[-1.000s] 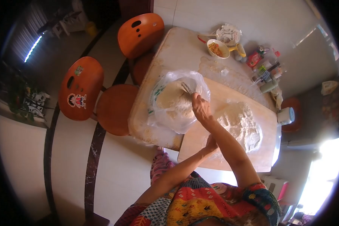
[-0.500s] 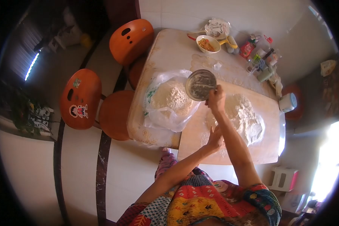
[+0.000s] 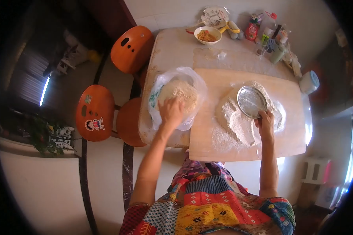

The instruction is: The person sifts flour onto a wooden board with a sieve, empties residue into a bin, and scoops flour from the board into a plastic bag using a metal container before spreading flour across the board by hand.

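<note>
My right hand (image 3: 266,122) is closed on the rim of a round sieve (image 3: 252,102), which is level above a spread heap of pale flour (image 3: 239,123) on the wooden board (image 3: 208,133). Further left, my left hand (image 3: 171,111) rests at the flour (image 3: 180,92) inside an open white plastic bag (image 3: 197,78). Its fingers look spread and their tips touch the flour; no object shows in them. A thin scatter of flour lies on the board by the heap.
The patterned table (image 3: 164,51) bears a bowl of food (image 3: 208,35) at the back, and bottles and jars stand at its back right, with a red packet (image 3: 252,30). A white canister (image 3: 309,82) is by the right edge. Orange chairs (image 3: 95,113) stand at the left.
The sieve has moved right, from near the bag to above the heap on the board. My left hand has left the board and reached into the bag. The view has shifted.
</note>
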### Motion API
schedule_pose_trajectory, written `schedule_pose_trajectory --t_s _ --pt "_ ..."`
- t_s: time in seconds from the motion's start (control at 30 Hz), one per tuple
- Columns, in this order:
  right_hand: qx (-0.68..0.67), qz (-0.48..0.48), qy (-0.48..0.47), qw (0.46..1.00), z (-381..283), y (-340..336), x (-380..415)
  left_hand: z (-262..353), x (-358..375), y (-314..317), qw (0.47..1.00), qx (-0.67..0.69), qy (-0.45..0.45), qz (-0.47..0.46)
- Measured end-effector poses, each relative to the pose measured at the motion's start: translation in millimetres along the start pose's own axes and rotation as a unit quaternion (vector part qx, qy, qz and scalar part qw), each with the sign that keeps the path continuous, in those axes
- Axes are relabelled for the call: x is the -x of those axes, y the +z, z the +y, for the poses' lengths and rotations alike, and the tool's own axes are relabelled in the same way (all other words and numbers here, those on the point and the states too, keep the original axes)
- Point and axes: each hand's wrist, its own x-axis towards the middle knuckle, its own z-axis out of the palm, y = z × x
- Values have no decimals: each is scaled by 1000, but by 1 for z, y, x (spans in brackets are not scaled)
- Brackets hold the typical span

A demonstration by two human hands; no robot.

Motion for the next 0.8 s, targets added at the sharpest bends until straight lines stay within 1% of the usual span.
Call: schedule_pose_trajectory --t_s 0.03,0.07,0.1,0.13,0.17,0.2,0.27,0.3,0.37,0.43,0.47,0.5,0.53,0.6,0.63,0.67,0.7,0.73,0.77,0.8 --pt "-9 17 10 1000 6 -10 1 -10 -5 -4 998 -22 -7 -56" --pt "-14 20 12 1000 12 -19 2 -18 -10 -5 998 -25 -3 -59" --pt "-19 35 18 999 16 -26 3 -25 -15 -5 979 -37 -29 -201" --pt "-24 49 23 998 20 -33 3 -32 -19 -4 938 -49 -55 -338" --pt "-29 50 25 998 22 -39 5 -34 -11 -6 944 -27 -28 -327" --pt "-28 60 24 998 23 -45 7 -34 -7 -6 944 -31 -27 -329" --pt "-30 71 26 997 29 -57 10 -30 3 -10 922 -67 -34 -381" --pt "-27 76 24 996 31 -65 11 -29 9 -12 920 -70 -32 -383" --pt "-24 93 21 995 37 -77 11 -30 20 -16 894 -83 -15 -440" --pt "9 96 -29 995 46 -97 13 -22 29 -21 878 -77 1 -473" --pt "13 112 -45 993 45 -100 15 -19 31 -17 889 -92 14 -449" --pt "12 135 -39 990 36 -99 20 -2 24 -29 884 -115 8 -453" --pt "7 154 -43 987 35 -104 21 14 20 -32 881 -114 34 -458" --pt "69 188 -58 978 26 -115 27 41 12 -41 959 -51 51 -276" --pt "68 199 -60 976 23 -122 31 61 4 -43 961 -29 66 -267" --pt "131 223 -69 964 20 -128 33 76 2 -33 960 -28 73 -269" --pt "194 244 -77 947 18 -134 34 90 2 -19 972 82 86 -202" --pt "193 249 -77 946 20 -143 34 104 3 -4 968 192 96 -133" --pt "234 264 -94 931 23 -153 33 119 3 11 966 194 100 -136" --pt "274 278 -110 914 27 -164 32 133 3 28 958 235 112 -122"
